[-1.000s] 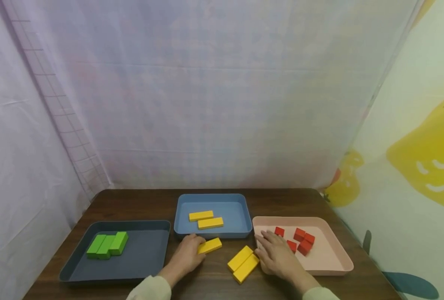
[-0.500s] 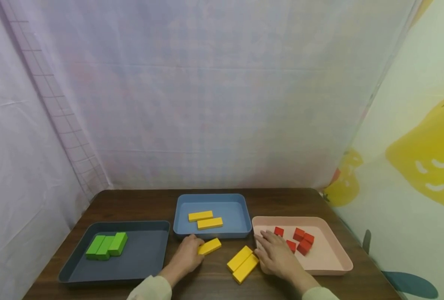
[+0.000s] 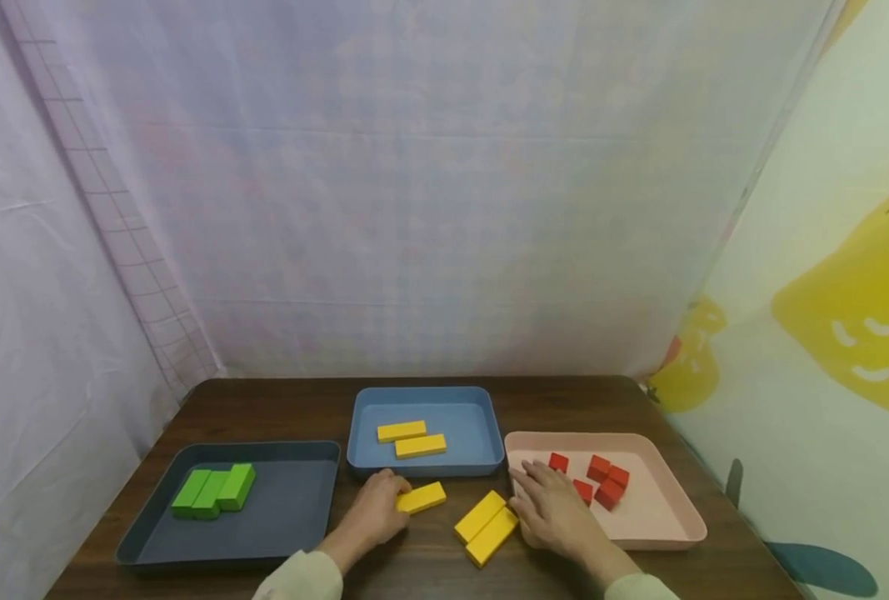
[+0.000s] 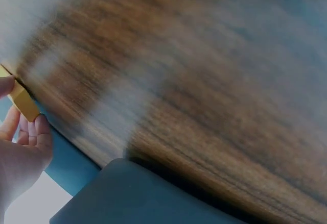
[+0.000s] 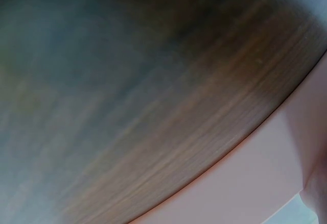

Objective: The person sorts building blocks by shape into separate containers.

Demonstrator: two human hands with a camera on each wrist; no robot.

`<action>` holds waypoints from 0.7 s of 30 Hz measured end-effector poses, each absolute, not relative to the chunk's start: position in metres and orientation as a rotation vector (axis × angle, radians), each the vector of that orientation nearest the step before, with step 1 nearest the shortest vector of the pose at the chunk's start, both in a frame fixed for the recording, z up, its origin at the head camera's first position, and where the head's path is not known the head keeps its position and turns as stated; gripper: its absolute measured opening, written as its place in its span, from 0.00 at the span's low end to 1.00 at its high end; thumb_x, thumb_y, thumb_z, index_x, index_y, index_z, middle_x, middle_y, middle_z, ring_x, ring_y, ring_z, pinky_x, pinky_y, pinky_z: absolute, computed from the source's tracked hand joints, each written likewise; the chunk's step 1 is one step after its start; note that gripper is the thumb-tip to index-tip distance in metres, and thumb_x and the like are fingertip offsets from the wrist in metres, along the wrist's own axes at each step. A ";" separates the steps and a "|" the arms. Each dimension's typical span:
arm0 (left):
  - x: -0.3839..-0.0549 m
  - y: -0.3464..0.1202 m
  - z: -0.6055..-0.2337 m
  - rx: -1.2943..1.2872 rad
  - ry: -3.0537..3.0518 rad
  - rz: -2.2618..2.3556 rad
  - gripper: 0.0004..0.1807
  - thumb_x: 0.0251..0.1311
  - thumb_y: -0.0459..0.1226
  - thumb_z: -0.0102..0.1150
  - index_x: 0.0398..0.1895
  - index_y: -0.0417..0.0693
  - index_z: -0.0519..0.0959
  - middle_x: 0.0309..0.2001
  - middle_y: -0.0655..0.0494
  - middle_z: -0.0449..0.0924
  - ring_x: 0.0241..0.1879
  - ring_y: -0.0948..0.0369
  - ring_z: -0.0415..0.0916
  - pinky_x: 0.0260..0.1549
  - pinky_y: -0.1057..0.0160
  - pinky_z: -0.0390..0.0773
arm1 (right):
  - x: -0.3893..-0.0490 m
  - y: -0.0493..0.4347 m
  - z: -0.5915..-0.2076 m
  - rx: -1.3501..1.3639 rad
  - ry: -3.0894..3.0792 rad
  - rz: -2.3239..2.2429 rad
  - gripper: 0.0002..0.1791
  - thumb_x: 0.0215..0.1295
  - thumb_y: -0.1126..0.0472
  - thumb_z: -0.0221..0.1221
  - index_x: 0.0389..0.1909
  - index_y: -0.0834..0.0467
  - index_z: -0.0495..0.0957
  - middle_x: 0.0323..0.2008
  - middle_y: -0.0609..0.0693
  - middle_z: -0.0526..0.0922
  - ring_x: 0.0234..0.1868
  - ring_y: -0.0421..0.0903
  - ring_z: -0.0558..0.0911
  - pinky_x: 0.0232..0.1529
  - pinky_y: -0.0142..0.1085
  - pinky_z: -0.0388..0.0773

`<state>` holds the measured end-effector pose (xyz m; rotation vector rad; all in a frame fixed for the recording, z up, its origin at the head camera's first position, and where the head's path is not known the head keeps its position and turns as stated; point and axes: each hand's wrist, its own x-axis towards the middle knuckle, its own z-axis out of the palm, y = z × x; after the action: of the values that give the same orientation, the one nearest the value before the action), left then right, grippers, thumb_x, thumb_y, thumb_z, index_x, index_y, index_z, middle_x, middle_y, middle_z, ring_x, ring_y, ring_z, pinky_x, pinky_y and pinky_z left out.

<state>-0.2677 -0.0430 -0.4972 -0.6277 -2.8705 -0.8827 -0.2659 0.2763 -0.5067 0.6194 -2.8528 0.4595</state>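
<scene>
My left hand (image 3: pixel 372 510) grips one end of a yellow rectangular block (image 3: pixel 423 497) just in front of the blue tray (image 3: pixel 362 462). In the left wrist view, thumb and fingertips pinch this yellow block (image 4: pixel 23 101). My right hand (image 3: pixel 552 508) rests over the left rim of the pink tray (image 3: pixel 669 521), fingers extended and holding nothing visible. Two more yellow blocks (image 3: pixel 486 528) lie side by side on the table, left of the right hand. At the far right of the right wrist view, only a sliver of that hand (image 5: pixel 318 193) shows beside the pink wall.
The blue tray carries two yellow blocks (image 3: pixel 412 439). In the dark grey tray (image 3: pixel 287 517) at left sit three green blocks (image 3: pixel 212 492). Several red cubes (image 3: pixel 609 483) lie in the pink tray. All stands on a dark wooden table (image 3: pixel 564 400) before a pale curtain.
The yellow block in the left hand has turned slightly, its free end shifting a little right and nearer. The right hand keeps its place.
</scene>
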 end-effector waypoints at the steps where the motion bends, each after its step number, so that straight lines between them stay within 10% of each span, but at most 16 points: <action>1: -0.268 -0.043 -0.497 -0.632 -2.871 -0.882 0.20 0.39 0.28 0.67 0.42 0.33 0.84 0.35 0.52 0.76 0.37 0.55 0.72 0.39 0.56 0.75 | -0.266 0.276 -0.507 0.623 -2.846 0.460 0.27 0.72 0.46 0.55 0.65 0.58 0.75 0.66 0.60 0.72 0.68 0.62 0.66 0.67 0.62 0.57; 21: -0.268 -0.039 -0.488 -0.686 -2.874 -0.939 0.19 0.41 0.30 0.68 0.41 0.37 0.85 0.36 0.54 0.78 0.40 0.55 0.74 0.43 0.54 0.76 | -0.264 0.275 -0.505 0.628 -2.848 0.452 0.27 0.73 0.46 0.53 0.65 0.58 0.75 0.66 0.60 0.72 0.68 0.62 0.66 0.67 0.62 0.58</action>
<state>-0.2680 -0.0395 -0.4879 -0.6861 -2.8745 -0.9394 -0.2642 0.2755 -0.5048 0.6275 -2.8480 0.4522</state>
